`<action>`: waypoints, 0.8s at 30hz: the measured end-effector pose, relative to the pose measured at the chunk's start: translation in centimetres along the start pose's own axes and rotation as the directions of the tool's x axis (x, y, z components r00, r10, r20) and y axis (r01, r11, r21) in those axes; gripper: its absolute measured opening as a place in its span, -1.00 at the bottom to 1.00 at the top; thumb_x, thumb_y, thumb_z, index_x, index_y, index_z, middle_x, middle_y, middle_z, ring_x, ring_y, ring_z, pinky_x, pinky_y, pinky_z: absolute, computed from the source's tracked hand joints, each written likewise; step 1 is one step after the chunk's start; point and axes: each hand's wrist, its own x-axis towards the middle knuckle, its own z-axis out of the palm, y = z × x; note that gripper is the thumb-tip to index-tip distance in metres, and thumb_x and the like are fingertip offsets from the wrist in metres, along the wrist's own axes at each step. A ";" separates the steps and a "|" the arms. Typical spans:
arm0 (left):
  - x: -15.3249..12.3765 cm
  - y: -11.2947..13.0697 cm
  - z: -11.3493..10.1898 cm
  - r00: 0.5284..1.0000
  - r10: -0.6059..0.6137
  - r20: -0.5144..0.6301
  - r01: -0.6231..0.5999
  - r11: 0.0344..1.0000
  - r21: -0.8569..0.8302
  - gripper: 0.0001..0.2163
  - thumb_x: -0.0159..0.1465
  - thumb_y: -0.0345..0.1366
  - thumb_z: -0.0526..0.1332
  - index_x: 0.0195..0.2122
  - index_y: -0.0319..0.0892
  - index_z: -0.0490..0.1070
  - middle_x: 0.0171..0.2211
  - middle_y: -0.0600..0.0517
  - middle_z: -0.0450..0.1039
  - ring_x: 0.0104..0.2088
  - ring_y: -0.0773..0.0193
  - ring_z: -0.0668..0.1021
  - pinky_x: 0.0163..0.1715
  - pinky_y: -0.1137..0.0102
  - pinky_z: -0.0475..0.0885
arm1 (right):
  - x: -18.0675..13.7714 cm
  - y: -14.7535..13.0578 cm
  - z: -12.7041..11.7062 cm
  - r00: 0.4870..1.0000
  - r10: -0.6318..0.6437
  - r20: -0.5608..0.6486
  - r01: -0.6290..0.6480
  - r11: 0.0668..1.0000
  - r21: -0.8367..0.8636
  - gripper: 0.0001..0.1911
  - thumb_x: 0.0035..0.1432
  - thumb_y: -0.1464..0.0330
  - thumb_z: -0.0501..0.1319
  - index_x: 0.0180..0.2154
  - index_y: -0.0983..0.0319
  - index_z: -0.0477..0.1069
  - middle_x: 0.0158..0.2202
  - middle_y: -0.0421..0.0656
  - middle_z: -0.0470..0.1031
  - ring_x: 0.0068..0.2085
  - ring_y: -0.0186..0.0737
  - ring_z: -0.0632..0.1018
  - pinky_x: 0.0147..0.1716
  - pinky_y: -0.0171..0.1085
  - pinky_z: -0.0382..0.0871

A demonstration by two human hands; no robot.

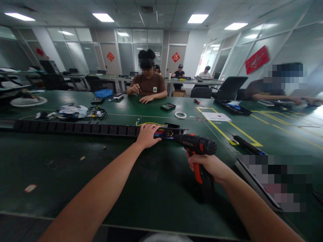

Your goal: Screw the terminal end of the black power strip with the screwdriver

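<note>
Green matting covers the workbench (75, 174), and on it lies a long black power strip (75, 128) with a row of red-lit switches. The left hand (148, 134) rests palm down on the strip's open end, fingers spread flat and pressing rather than curled around anything. Just past its fingertips a bundle of coloured wires (161, 134) shows in the opened end housing (174, 127), and yellow and blue leads (145, 123) loop out behind the hand.

The right hand (208, 166) is closed tight around the orange-and-black handle of a cordless drill (198, 148). The drill's body sits above that fist and its nose points toward the left hand, the tip meeting the strip's end housing just beside the left fingertips; the exact point of contact is too small to make out.

Beyond the drill, away from the person, lie a white roll of tape (180, 115), a small dark meter (168, 106) and a sheet of paper (216, 116). Outward from the right fist a dark-handled tool (246, 144) lies across yellow floor-style marking lines (234, 129). Far out past the left hand sit a tangle of cables (97, 112) and a blue bin (103, 93). A person in a brown shirt (148, 88) sits across the bench, both hands on the surface
</note>
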 end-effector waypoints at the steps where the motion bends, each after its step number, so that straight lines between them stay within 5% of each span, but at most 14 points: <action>1: 0.0 0.0 0.0 1.000 0.000 0.000 0.000 1.000 0.001 -0.41 0.25 0.04 0.35 0.27 0.02 0.35 0.19 -0.05 0.45 0.21 -0.07 0.41 0.28 0.02 0.10 | 0.0 0.0 0.0 1.000 0.001 -0.005 -0.001 1.000 -0.003 -0.84 -0.10 0.35 0.38 -0.41 0.23 0.48 -0.60 -0.23 0.46 -0.51 -0.25 0.45 -0.43 -0.27 0.33; 24: 0.0 0.1 -0.1 1.000 -0.005 0.001 0.005 1.000 -0.007 -0.42 0.25 0.03 0.36 0.26 0.01 0.36 0.20 -0.06 0.45 0.22 -0.08 0.41 0.28 0.00 0.10 | -0.1 0.2 0.0 1.000 -0.020 -0.002 0.020 1.000 0.018 -0.86 -0.08 0.37 0.36 -0.38 0.23 0.50 -0.59 -0.24 0.44 -0.50 -0.24 0.44 -0.43 -0.25 0.32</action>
